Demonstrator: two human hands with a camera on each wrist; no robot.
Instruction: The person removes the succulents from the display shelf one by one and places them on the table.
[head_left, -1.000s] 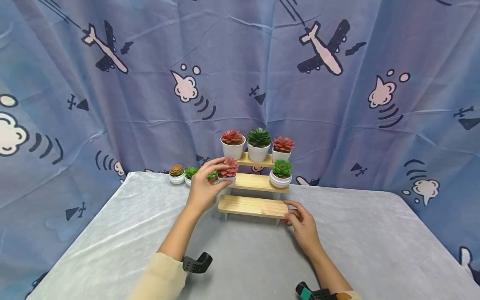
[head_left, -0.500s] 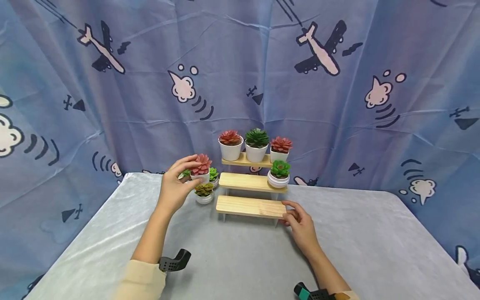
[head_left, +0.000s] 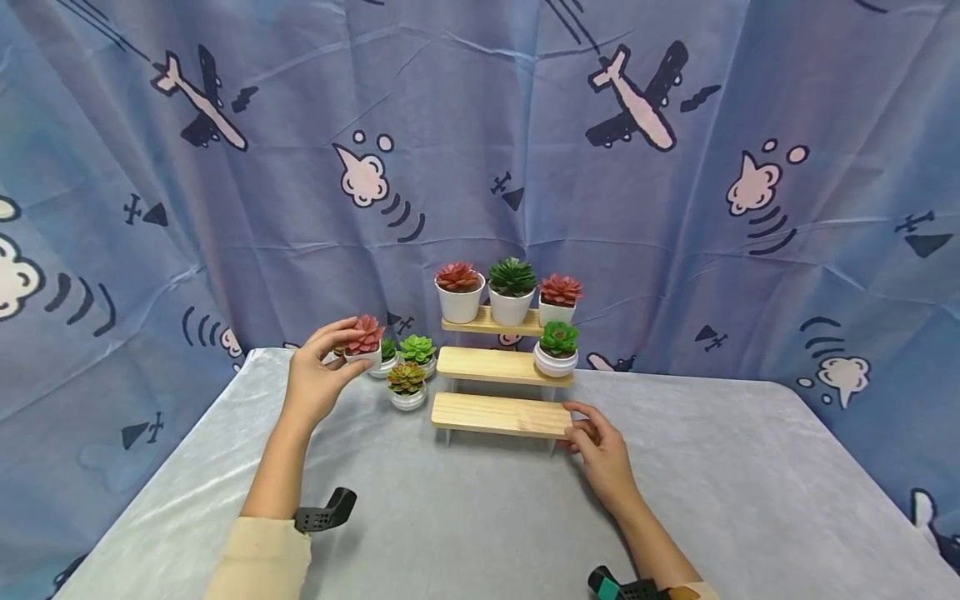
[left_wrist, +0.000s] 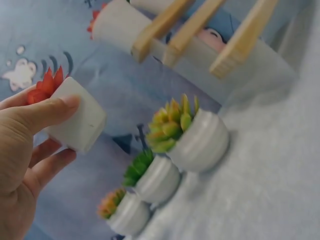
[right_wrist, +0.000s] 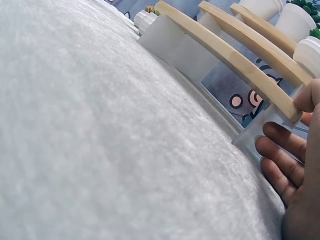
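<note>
The left hand (head_left: 315, 379) had just carried the pink plant (head_left: 365, 337) leftward, from beside the middle board (head_left: 483, 363) into the air by the left-hand pots. The green plant (head_left: 556, 354) thus stood alone on that board, at its right end, and the carried one seemed well clear of the stand. Thumb and fingers pinched its white pot from opposite sides (the wrist view showed the thumb pressed along one face). The right hand (head_left: 602, 458) had stayed at the lower board's (head_left: 498, 414) right end, thumb and forefinger pinching it; the other fingers bent near the leg, touching or not I could not tell.

Each pot held one succulent. On the top board (head_left: 487, 320) stood a large red plant (head_left: 460, 293), a dark plant (head_left: 512, 296) and a small red plant (head_left: 558, 300). On the table (head_left: 465, 517) sat a yellowish plant (head_left: 407, 385), a lime plant (head_left: 417, 350), a half-hidden leafy plant (head_left: 388, 350) and an orange plant (left_wrist: 122, 212).
</note>
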